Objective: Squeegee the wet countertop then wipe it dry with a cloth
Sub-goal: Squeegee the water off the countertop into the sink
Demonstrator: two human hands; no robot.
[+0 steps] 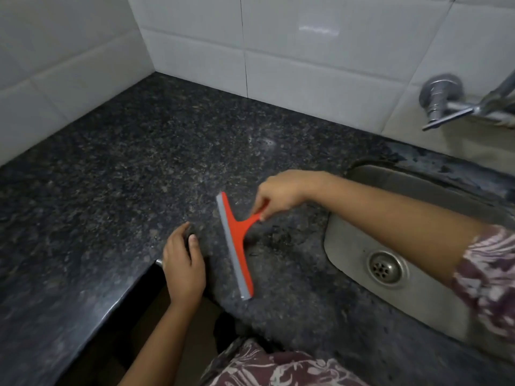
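Observation:
A red squeegee [237,240] with a grey rubber blade lies with its blade on the dark speckled granite countertop [139,162], near the front edge. My right hand [281,192] grips the end of its short handle from the sink side. My left hand [184,263] rests palm down on the counter's front edge just left of the blade, fingers together, holding nothing. A darker wet patch shows on the stone right of the squeegee. No cloth is in view.
A steel sink [404,260] with a round drain sits at the right, sunk into the counter. A chrome tap [451,104] juts from the white tiled wall [306,65] above it. Tiled walls meet in a corner at the back left.

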